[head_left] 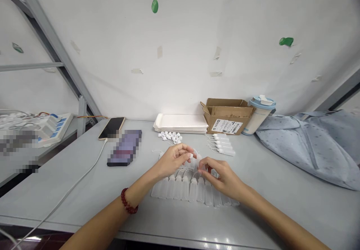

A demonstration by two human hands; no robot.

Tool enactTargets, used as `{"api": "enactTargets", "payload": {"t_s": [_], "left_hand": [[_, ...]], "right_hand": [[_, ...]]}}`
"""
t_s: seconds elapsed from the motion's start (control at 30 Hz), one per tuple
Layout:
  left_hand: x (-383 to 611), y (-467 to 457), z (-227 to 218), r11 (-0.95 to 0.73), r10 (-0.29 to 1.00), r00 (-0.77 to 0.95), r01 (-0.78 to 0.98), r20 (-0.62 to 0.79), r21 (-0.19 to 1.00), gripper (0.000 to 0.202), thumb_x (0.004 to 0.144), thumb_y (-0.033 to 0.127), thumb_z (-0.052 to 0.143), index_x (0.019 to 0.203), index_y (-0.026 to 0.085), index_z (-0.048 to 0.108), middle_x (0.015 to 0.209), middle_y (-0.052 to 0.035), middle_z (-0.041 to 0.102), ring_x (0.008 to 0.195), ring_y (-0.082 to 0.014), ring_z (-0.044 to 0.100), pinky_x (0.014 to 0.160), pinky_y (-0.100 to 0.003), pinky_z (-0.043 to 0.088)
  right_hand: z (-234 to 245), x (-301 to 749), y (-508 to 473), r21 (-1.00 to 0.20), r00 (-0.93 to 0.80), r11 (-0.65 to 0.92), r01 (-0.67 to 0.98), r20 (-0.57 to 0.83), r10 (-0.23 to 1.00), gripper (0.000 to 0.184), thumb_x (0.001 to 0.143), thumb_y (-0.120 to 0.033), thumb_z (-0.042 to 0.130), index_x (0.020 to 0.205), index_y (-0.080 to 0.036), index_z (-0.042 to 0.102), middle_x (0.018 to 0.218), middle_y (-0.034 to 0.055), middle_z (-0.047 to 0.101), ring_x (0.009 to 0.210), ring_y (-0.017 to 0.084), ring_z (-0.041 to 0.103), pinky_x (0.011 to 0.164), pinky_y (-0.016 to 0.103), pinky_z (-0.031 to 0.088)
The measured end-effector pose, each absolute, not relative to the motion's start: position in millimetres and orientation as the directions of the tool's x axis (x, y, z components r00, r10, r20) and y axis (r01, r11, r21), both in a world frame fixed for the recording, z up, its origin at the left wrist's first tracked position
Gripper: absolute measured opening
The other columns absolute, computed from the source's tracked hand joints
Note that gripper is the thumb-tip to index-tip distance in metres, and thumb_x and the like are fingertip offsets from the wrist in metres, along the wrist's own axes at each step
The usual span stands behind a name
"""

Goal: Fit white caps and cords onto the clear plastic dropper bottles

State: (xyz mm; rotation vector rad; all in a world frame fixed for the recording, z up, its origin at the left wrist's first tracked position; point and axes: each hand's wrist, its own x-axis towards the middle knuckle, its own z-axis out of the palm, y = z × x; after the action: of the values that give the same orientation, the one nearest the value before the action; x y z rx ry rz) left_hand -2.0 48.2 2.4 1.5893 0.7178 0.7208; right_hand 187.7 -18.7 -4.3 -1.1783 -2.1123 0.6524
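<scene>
My left hand (174, 160) pinches a small white cap (191, 155) between thumb and finger. Close beside it, my right hand (222, 174) has its thumb and forefinger pressed together; what they hold is too small to make out. Below both hands, several clear plastic squeeze bottles (178, 188) lie side by side in a row, with thin loops at their necks. More translucent bottles lie behind the hands, partly hidden. A pile of loose white caps (170, 136) is farther back. To the right lie several bottles with white caps (223, 145) and strings.
Behind the caps sits a stack of white envelopes (182, 123), next to an open cardboard box (229, 118) and a lidded cup (258, 116). A blue-grey cloth (306, 145) covers the right side. Two phones (125, 148) and a white cable (75, 184) are at left.
</scene>
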Motion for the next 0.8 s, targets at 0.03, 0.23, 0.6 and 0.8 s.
{"api": "enactTargets", "payload": {"t_s": [0.03,0.23,0.6,0.8], "left_hand": [[-1.5,47.9,1.6,-0.113,0.779,0.624,0.039,0.064,0.993,0.016,0.082,0.029,0.052,0.091,0.016,0.054,0.095,-0.0065,0.066,0.073,-0.0118,0.055,0.065,-0.024,0.042],[-0.2,47.6,-3.3,-0.062,0.749,0.661,-0.007,0.051,0.998,0.024,0.082,0.035,0.055,0.096,0.016,0.052,0.094,-0.0079,0.065,0.072,-0.0118,0.055,0.067,-0.025,0.042],[3.5,43.9,-0.2,-0.081,0.775,0.632,0.087,0.008,0.993,0.026,0.08,0.04,0.055,0.08,0.014,0.057,0.065,-0.0016,0.06,0.06,-0.0113,0.055,0.061,-0.023,0.044],[2.3,42.9,-0.1,-0.135,0.785,0.62,0.152,0.012,0.979,0.037,0.081,0.046,0.051,0.067,0.013,0.059,0.067,-0.0031,0.061,0.056,-0.0108,0.052,0.055,-0.022,0.043]], "right_hand": [[-4.0,186.9,-19.4,-0.692,-0.417,0.47,0.549,0.261,0.871,0.013,0.09,-0.028,0.041,0.083,-0.02,0.049,0.072,0.0007,0.057,0.061,0.012,0.047,0.056,0.023,0.039],[-4.1,185.4,-21.8,-0.73,-0.458,0.435,0.528,0.187,0.869,0.012,0.089,-0.026,0.04,0.083,-0.02,0.048,0.068,-0.0011,0.052,0.057,0.011,0.042,0.057,0.023,0.037],[4.0,185.7,-26.3,-0.808,-0.433,0.362,0.464,0.15,0.889,0.018,0.092,-0.03,0.032,0.08,-0.021,0.042,0.067,-0.003,0.042,0.058,0.011,0.035,0.055,0.022,0.031],[0.4,186.2,-25.6,-0.825,-0.382,0.322,0.465,0.141,0.913,0.023,0.093,-0.039,0.033,0.083,-0.02,0.043,0.066,-0.0026,0.04,0.06,0.012,0.036,0.055,0.024,0.03]]}}
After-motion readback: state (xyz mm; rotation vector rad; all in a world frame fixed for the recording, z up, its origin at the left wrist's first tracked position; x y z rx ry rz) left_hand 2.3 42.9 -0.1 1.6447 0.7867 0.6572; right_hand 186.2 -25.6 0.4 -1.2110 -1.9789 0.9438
